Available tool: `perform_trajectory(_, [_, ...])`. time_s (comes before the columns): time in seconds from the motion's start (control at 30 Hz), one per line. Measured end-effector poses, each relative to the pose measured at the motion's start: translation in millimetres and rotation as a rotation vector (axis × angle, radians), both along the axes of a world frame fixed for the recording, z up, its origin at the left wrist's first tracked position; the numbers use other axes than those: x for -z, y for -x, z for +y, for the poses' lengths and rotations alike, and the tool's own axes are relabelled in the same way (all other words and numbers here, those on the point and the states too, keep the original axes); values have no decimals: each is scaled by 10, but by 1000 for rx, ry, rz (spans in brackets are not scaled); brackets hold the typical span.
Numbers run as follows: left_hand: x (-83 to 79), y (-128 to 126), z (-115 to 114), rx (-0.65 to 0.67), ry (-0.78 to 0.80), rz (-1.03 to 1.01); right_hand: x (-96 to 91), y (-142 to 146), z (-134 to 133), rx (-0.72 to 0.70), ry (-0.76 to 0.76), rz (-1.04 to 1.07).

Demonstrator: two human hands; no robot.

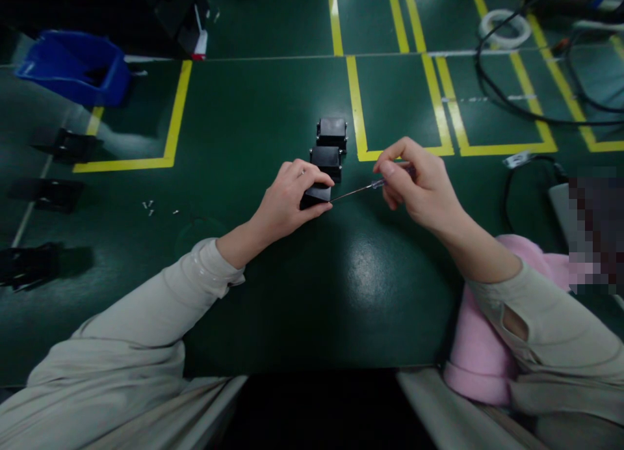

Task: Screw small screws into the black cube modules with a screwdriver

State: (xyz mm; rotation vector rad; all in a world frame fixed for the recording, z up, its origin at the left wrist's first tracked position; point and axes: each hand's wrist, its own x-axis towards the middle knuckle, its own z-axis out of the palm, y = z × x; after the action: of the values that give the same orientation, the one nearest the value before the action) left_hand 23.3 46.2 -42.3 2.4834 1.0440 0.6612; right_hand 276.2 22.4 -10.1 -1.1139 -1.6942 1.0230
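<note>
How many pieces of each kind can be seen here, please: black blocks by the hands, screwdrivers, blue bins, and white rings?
Black blocks, one in the left hand: 3
Screwdriver, in the right hand: 1
Blue bin: 1
White ring: 1
Total: 6

L hand in pinch grip; R hand curled, also gripping

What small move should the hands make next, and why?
Probably turn the screwdriver gently with the right hand: the screwdriver's tip appears to meet the near right corner of the black block, which the left hand grips, bracing it against the turning.
</note>
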Motion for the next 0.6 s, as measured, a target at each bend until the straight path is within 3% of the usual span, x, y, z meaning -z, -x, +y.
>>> perform_trajectory(0.6, [-1,-1,-1,-9,16,14,-5,13,10,22,2,5])
